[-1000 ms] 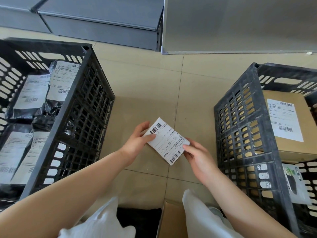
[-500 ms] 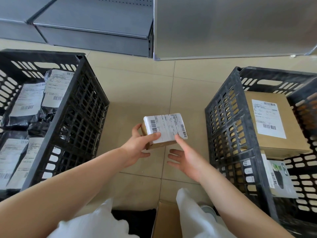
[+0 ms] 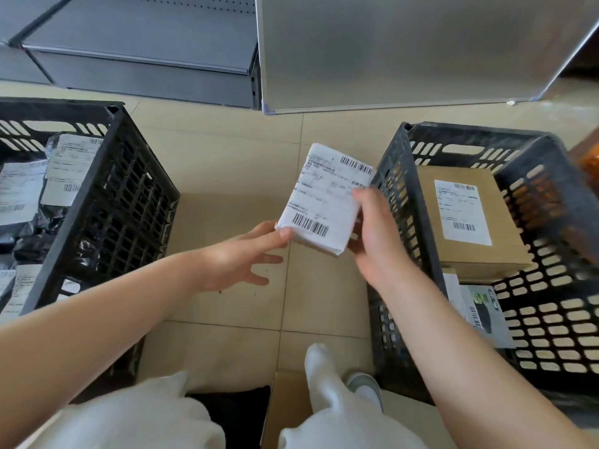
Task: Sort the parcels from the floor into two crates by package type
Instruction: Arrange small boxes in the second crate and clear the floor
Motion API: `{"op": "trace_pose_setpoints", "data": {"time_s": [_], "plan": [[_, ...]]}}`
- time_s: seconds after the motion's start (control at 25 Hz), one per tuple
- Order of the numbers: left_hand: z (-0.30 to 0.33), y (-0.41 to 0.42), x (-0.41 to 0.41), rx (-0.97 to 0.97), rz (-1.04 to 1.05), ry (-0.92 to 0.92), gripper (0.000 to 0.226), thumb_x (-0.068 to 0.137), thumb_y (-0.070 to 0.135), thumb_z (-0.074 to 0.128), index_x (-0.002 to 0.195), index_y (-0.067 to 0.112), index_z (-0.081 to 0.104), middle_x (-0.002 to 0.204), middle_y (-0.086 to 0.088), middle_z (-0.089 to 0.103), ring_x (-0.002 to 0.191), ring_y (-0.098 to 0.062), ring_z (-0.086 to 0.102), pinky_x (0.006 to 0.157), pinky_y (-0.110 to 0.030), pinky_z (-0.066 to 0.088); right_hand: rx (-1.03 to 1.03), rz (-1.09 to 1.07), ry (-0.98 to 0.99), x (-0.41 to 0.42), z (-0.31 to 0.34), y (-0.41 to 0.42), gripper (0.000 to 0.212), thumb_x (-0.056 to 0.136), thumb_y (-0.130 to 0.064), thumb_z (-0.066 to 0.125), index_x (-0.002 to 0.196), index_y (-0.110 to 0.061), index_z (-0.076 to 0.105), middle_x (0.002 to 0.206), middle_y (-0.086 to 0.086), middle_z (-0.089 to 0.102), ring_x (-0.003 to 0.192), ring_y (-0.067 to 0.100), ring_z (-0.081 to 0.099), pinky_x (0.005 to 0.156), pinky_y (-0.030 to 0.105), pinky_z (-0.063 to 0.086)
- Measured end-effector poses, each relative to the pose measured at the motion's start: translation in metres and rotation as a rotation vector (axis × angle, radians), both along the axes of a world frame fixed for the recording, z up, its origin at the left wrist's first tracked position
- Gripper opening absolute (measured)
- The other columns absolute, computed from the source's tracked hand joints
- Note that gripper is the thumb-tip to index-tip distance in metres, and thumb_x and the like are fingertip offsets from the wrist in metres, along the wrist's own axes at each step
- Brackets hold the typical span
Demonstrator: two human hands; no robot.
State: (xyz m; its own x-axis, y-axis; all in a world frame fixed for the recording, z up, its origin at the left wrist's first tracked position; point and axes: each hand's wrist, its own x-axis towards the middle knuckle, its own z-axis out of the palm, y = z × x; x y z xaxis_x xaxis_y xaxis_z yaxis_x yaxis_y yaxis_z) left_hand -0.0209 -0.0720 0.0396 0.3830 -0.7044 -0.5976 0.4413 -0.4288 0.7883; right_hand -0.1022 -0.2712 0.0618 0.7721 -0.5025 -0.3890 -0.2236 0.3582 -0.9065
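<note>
Two crates flank the tiled floor. At left, the left crate [image 3: 107, 202] already holds several black poly bags [image 3: 35, 222] with white labels. The left hand [image 3: 240, 257], fingers straight and relaxed, touches the lower corner of the small labelled box [image 3: 324, 202], which the right hand [image 3: 376, 234] grasps in mid-air just beside the right crate [image 3: 398, 176]. That crate contains a brown carton [image 3: 466, 218] and a printed packet [image 3: 483, 312]. Judged so, sorting is well advanced; this box remains unplaced.
</note>
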Motion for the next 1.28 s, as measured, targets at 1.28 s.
{"op": "trace_pose_setpoints", "data": {"time_s": [1.28], "plan": [[0.011,-0.159,-0.071,-0.012,-0.825,-1.310,0.058,0.102,0.036,0.043,0.156,0.033,0.020,0.167,0.010,0.000,0.148,-0.023,0.020,0.118,-0.045,0.027,-0.249,-0.247,0.718,-0.209,-0.047,-0.203,0.034,0.099,-0.032,0.056,0.129,-0.016,0.057,0.102,0.012,0.069,0.085,0.030,0.068,0.075,0.041,0.055]]}}
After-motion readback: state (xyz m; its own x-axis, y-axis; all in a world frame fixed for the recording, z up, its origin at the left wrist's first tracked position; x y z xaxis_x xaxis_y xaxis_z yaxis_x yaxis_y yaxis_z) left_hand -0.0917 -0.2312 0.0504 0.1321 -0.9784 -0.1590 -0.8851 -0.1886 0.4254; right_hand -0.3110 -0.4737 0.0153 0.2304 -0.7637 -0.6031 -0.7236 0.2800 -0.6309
